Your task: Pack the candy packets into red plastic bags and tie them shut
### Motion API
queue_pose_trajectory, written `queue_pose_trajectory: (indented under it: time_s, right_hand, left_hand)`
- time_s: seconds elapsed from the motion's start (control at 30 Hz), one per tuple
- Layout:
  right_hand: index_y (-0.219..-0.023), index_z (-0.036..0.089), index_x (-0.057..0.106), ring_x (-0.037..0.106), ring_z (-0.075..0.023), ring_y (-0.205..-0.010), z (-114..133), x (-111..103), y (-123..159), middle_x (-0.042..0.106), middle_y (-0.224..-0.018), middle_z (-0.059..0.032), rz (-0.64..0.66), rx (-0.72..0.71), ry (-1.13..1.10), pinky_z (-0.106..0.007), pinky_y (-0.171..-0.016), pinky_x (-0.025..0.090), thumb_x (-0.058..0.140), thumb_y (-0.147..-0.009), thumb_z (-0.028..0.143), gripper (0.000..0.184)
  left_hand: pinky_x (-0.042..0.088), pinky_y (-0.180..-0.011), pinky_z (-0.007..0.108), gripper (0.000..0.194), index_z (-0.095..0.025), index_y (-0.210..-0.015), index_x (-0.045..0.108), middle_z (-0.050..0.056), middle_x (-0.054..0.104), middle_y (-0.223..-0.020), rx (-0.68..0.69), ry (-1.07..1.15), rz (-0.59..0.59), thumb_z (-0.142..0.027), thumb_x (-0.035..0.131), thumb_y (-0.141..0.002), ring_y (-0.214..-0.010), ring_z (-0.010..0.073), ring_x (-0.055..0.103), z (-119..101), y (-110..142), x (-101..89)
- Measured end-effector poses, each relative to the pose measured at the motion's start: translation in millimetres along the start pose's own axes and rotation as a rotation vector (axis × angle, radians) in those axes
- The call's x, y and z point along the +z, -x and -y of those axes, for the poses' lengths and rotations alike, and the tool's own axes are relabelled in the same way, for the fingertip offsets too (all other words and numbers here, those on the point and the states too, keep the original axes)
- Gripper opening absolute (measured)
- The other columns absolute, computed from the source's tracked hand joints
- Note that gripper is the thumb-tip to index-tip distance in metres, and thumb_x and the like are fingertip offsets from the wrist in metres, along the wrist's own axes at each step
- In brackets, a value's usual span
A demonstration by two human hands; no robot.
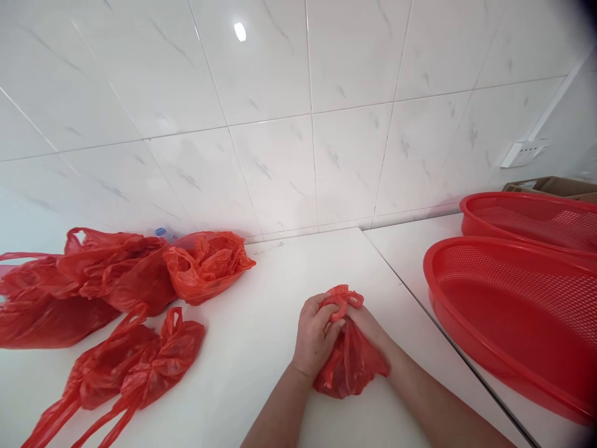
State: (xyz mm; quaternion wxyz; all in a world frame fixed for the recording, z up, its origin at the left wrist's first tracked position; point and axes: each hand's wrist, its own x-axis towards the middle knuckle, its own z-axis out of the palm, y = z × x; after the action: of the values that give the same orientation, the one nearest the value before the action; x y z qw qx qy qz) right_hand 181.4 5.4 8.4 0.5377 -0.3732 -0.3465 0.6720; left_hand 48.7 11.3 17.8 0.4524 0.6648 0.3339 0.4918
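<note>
A small red plastic bag (347, 367) stands on the white table in front of me, bulging a little at the bottom. My left hand (313, 326) is closed around its gathered neck, the fingers curled against the twisted handles. From the other side my right hand (368, 326) reaches behind the neck; its fingers are mostly hidden by the bag and handle loops. The handles make a small loop at the top, between the two hands. What lies inside the bag cannot be made out.
Several red plastic bags, among them a tied pair (158, 358) and a crumpled one (209, 264), lie on the left. Two red mesh baskets (441, 298) stand at the right, beyond a table seam. A tiled wall (280, 168) closes the back; a cardboard box (550, 185) sits in the far right corner.
</note>
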Motion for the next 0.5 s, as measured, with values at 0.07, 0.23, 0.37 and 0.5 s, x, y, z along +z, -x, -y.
queue_pose_trajectory:
  time_s: [0.07, 0.23, 0.37, 0.5]
  right_hand:
    - [-0.081, 0.019, 0.058, 0.052, -0.0117, -0.061, 0, -2, 4, 0.056, -0.066, 0.0013, 0.052, 0.032, -0.073, -0.028, -0.062, 0.042, 0.065, -0.075, 0.039, 0.022]
    - [-0.085, 0.02, 0.058, 0.043, -0.0069, -0.049, -1, -9, 3, 0.047, -0.055, 0.0065, 0.136, 0.031, -0.11, -0.029, -0.07, 0.043, 0.07, -0.072, 0.029, 0.019]
    - [-0.099, 0.024, 0.056, 0.047, -0.0072, -0.055, 4, -5, 8, 0.06, -0.085, 0.0007, 0.169, 0.012, -0.11, -0.027, -0.064, 0.041, 0.068, -0.071, 0.026, 0.031]
    - [-0.107, 0.024, 0.055, 0.045, -0.0109, -0.055, 11, 1, 17, 0.057, -0.071, -0.0005, 0.193, 0.091, -0.192, -0.026, -0.054, 0.036, 0.052, -0.082, 0.051, 0.037]
  left_hand:
    - [0.038, -0.089, 0.035, 0.011, -0.021, -0.075, 0.067, 0.009, 0.056, -0.104, -0.1, 0.084, -0.064, -0.029, 0.06, -0.079, -0.096, 0.0234, 0.052, 5, -2, -1.0]
    - [0.042, -0.077, 0.029, 0.012, -0.021, -0.079, 0.062, 0.003, 0.059, -0.086, -0.317, 0.347, -0.2, -0.032, 0.062, -0.077, -0.082, 0.0185, 0.054, 14, -8, -7.8]
    - [0.043, -0.068, 0.027, 0.017, -0.019, -0.074, 0.056, 0.0, 0.06, -0.074, -0.441, 0.536, -0.205, -0.033, 0.066, -0.073, -0.071, 0.016, 0.055, 17, -11, -11.9]
    - [0.043, -0.062, 0.025, 0.02, -0.02, -0.077, 0.053, -0.001, 0.058, -0.071, -0.461, 0.558, -0.167, -0.036, 0.065, -0.073, -0.063, 0.0137, 0.054, 22, -12, -13.8]
